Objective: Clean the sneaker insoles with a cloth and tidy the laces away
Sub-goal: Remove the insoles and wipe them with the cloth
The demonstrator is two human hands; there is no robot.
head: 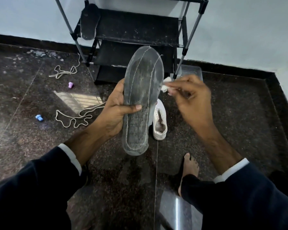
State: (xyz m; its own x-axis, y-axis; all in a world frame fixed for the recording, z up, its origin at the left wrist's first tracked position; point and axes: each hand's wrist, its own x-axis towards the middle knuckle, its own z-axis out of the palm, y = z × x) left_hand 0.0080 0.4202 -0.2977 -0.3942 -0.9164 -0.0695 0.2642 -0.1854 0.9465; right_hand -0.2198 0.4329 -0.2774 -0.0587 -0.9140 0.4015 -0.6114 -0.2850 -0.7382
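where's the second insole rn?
Head view, upper left: the second insole leans on the left end of the shoe rack, above the laces on the floor.

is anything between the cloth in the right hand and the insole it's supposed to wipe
Nothing visible. The right hand pinches the white cloth right at the insole's right edge. The left hand grips the opposite edge, only its thumb across the middle of the face.

left hand point(118, 112): raised, thumb across front, gripping | right hand point(193, 98): raised, fingertips pinching
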